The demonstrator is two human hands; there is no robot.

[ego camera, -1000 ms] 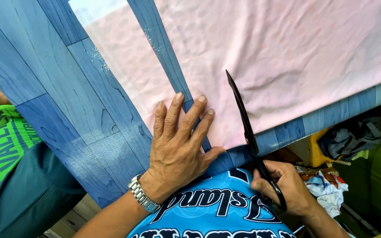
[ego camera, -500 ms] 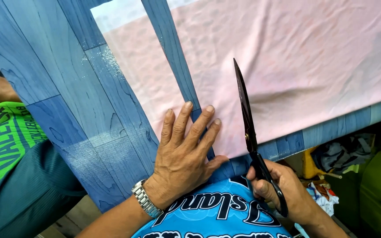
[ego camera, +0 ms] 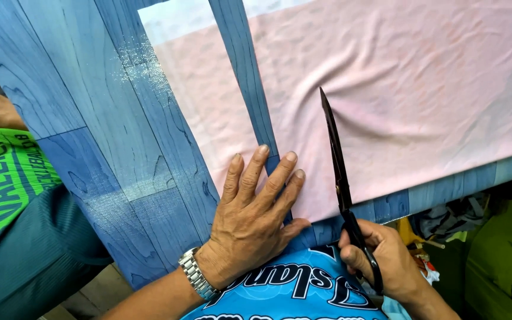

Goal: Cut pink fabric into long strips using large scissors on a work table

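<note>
Left hand (ego camera: 250, 222) flat, fingers spread, pressing pink fabric (ego camera: 422, 101) onto the blue surface (ego camera: 90, 118). Just beside it, right hand (ego camera: 380, 261) gripping black scissors (ego camera: 342, 189), blades nearly closed, above the fabric.

**Even daylight, sharp centre, dim near-right corner**

Bright, soft light from above across the pink fabric (ego camera: 422, 95) and blue wood-grain table (ego camera: 90, 118). Faint speckled glare on the table at far left. Soft shadows in the fabric folds and beside the scissors (ego camera: 339, 178). Dim, murky below the table edge, near right. Slight wide-angle bending at the borders.
</note>
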